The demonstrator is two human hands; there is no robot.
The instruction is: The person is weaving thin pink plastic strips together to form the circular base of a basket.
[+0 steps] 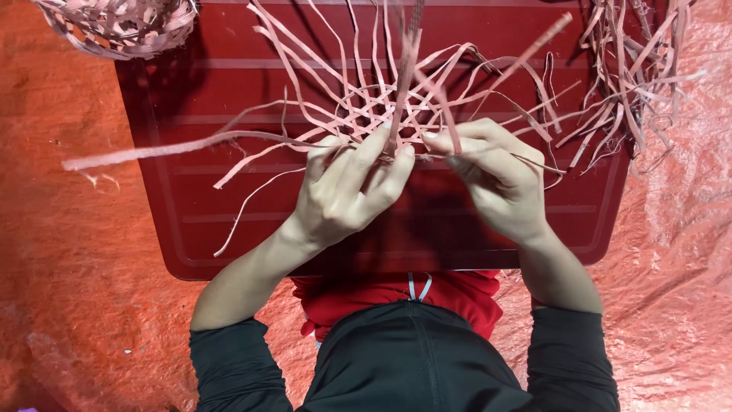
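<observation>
A flat lattice of woven pale strips (pixel 381 107) lies on a dark red plastic board (pixel 206 214), with long loose ends fanning out on all sides. My left hand (pixel 347 191) presses on the near edge of the weave, fingers pinching a strip. Next to it, my right hand (pixel 496 179) grips another strip that rises up and away from the lattice. Both hands touch at the weave's near edge.
A bundle of loose strips (pixel 640 69) lies at the board's far right. A coiled, partly woven piece (pixel 122 23) sits at the far left corner. An orange-red tarp (pixel 69 252) covers the ground all around. My lap, in dark clothing, is under the board's near edge.
</observation>
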